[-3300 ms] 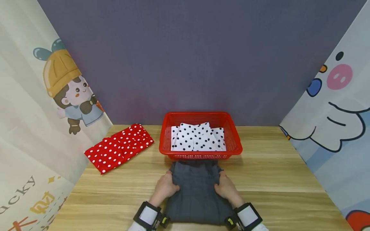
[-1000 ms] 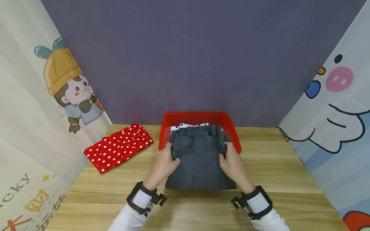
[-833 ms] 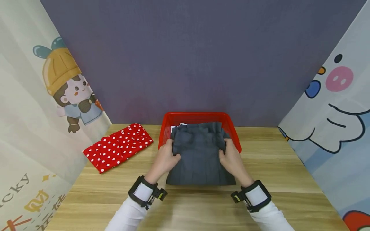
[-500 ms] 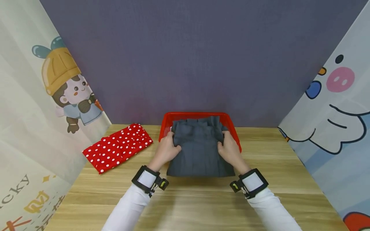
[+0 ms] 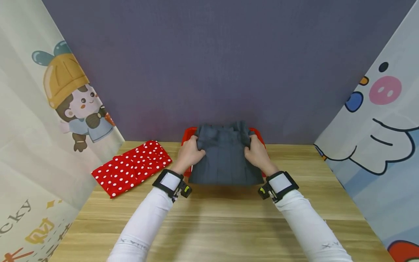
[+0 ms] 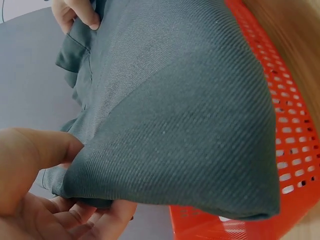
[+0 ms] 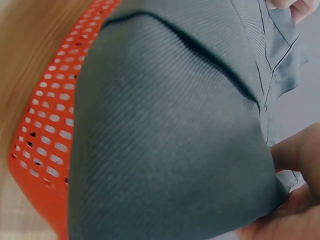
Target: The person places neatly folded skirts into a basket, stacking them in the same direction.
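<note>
Head view: dark grey folded fabric [image 5: 224, 160] held over red perforated plastic basket [image 5: 188, 135].
L hand [image 5: 189, 153]: pinches fabric edge, approx 9 o'clock.
R hand [image 5: 258, 153]: pinches opp. edge, approx 3 o'clock.
Pale wood-grain table [image 5: 226, 225]: folded red white-dotted cloth [image 5: 132, 169], 9 o'clock of fabric.

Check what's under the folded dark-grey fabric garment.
Red perforated plastic basket: rim shows on both sides, holed wall in both wrist views. The garment hides most of its interior; contents unidentifiable.
</note>
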Tool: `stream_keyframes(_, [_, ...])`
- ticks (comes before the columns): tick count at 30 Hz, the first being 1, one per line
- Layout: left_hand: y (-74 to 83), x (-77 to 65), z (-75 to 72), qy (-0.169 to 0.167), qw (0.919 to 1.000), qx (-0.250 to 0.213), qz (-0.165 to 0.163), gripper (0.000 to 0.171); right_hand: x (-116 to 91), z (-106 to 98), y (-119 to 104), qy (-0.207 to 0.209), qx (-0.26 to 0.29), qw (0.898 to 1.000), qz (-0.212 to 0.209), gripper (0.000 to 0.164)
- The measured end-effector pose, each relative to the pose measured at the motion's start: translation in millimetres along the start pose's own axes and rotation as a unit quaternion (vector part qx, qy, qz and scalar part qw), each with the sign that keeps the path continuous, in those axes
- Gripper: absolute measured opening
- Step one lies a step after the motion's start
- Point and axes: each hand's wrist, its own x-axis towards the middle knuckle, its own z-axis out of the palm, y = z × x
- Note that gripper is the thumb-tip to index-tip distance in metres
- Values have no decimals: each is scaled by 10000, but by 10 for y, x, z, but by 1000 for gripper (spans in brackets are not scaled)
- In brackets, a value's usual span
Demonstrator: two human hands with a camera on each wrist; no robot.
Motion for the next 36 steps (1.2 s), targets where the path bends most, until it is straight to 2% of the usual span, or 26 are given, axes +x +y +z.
stream_keyframes(4, [13, 117, -23, 13, 10000, 51, -22, 51, 132, -18, -18, -61, 8, 10000, -20, 43])
stream_keyframes(10, [4, 271, -11, -38, 9999, 130, -43, 52, 270, -14, -20, -181, -193, 9993, 276, 45])
stream_keyframes(19, [-9, 405, 12, -208, 9992, 69, -336, 56, 457, 7, 27, -357, -213, 9981, 459, 49])
stream_keyframes(23, [-24, 470, 62, -224, 9989, 66, -397, 55, 526, 13, 56, -477, -223, 9971, 547, 51])
stream_keyframes(29, [-29, 566, 157, -451, 9975, 25, -543, 54, 584, 44, 110, -545, -281, 9960, 654, 53])
stream_keyframes(36, [-62, 643, 290, -645, 9959, 29, -627, 52, 605, 93, 154, -959, -415, 9890, 1050, 56])
